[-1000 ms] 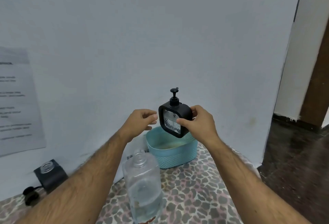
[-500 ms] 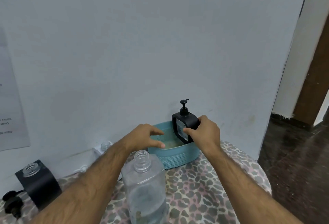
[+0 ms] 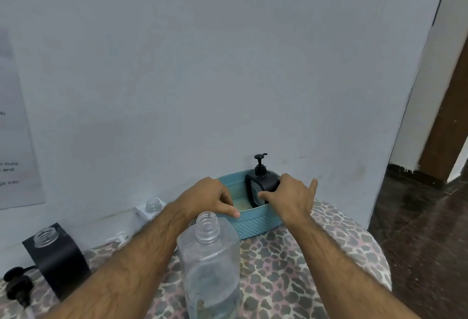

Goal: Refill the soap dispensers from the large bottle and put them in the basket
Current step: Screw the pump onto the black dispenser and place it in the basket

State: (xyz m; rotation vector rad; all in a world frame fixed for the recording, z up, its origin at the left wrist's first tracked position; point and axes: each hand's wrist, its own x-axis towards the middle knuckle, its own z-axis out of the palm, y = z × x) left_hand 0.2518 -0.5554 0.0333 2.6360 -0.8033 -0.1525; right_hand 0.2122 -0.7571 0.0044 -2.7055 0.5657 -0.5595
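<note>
1. Black dispenser, pump on, stands upright in the right end of the blue basket, at the table's far edge by the wall.
2. Right hand grips the dispenser, thumb on its front, little finger stuck out.
3. Left hand curls its fingers over the basket's left rim.
4. Large bottle, uncapped, stands at the near edge.
5. Second black dispenser, open-necked, stands at the left edge.

Just two bare forearms with dark hair running down to the left hand and right hand, no sleeves, watch or rings showing.
</note>
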